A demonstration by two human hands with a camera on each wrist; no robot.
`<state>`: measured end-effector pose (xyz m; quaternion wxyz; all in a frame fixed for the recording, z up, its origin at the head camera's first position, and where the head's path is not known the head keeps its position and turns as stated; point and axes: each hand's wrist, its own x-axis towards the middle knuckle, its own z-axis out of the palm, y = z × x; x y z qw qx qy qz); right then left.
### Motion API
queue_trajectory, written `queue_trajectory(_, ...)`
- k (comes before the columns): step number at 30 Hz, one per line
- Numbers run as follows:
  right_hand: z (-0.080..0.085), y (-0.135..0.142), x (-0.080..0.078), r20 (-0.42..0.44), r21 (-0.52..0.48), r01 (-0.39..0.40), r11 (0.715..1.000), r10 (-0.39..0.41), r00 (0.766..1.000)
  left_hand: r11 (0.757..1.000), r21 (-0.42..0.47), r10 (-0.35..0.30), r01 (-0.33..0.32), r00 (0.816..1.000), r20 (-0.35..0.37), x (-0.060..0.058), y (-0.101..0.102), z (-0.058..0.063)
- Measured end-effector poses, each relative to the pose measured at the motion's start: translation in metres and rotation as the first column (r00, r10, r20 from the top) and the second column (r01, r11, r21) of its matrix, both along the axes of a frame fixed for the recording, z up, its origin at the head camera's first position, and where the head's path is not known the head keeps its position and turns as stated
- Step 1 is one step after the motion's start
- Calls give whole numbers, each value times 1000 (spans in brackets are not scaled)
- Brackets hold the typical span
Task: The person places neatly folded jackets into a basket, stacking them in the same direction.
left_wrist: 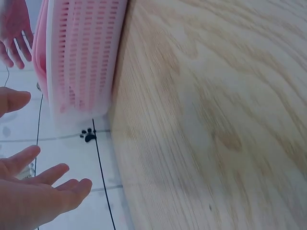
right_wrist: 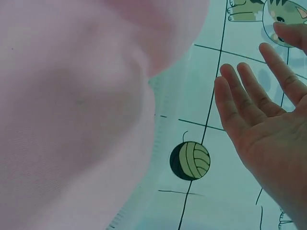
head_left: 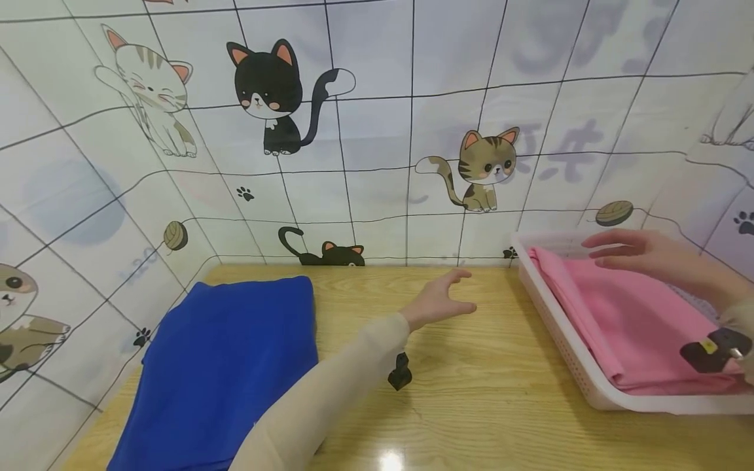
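Observation:
A folded pink cloth (head_left: 642, 314) lies in a white perforated basket (head_left: 565, 333) at the right of the table. My right hand (head_left: 654, 252) hovers over the basket's far part with its fingers extended and nothing in them. In the right wrist view the pink cloth (right_wrist: 72, 124) fills the left side, apart from the right hand (right_wrist: 268, 115). Left of the basket, my left hand (head_left: 438, 302) is held above the table, thumb and fingers spread apart, holding nothing. The basket's slotted side (left_wrist: 86, 52) shows beyond the left hand (left_wrist: 38, 191) in the left wrist view.
A blue cloth (head_left: 235, 360) lies spread on the left of the wooden table (head_left: 471, 392). Behind the table stands a white wall (head_left: 377, 131) with a grid and cartoon cats. Dark wrist devices sit at the left cuff (head_left: 400, 373) and the right cuff (head_left: 715, 350).

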<state>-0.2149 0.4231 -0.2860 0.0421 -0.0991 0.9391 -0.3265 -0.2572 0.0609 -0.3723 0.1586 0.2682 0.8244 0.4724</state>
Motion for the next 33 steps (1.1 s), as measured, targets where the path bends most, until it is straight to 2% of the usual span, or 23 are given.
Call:
queue_trajectory(5, 3, -13, 4, 37, -56, -50, 997, 52, 998, 997, -67, -23, 23, 1000, 3, -6, -17, -1)
queue_trajectory(8, 3, -24, 6, 17, -97, -114, 989, 116, 993, 994, -108, -33, 35, 999, 25, -10, -29, -4)
queue_trajectory(13, 5, -43, 7, -19, -88, -183, 979, 182, 983, 990, -133, -41, 49, 997, 66, -16, -47, -7)
queue_trajectory(19, 4, -57, 4, -5, -93, -208, 974, 208, 978, 986, -143, -75, 88, 993, 94, -17, -61, -5)
queue_trajectory(27, -1, -74, 0, -37, -171, -288, 942, 286, 957, 973, -199, -99, 115, 991, 85, -14, -86, -7)
queue_trajectory(33, -5, -89, 2, 59, -192, -271, 943, 287, 956, 970, -214, -94, 114, 990, 101, -13, -97, -16)
